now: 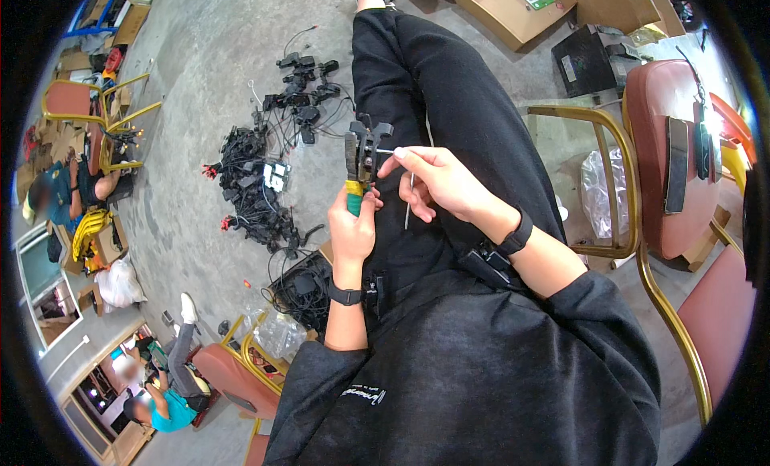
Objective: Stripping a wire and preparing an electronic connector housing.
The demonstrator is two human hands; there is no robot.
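Note:
My left hand (353, 229) is closed around the green-and-yellow handle (354, 198) of a hand tool, whose dark head lies against a black plastic part (366, 149) with short arms. Whether the tool is pliers, I cannot tell. With thumb and forefinger my right hand (437, 181) pinches a thin metal rod that looks like a hex key (407, 213). One end of it points at the side of the black part; a longer length sticks out below the fingers. Its bend is hidden by my fingers. Both hands are held above my lap.
Black cabled devices (253, 185) lie heaped on the concrete floor, left of my legs. Chairs with gold frames (626, 185) stand at the right, one bearing a phone-like black slab (676, 165). A cardboard box (513, 13) is at the far right. Two people sit at the left.

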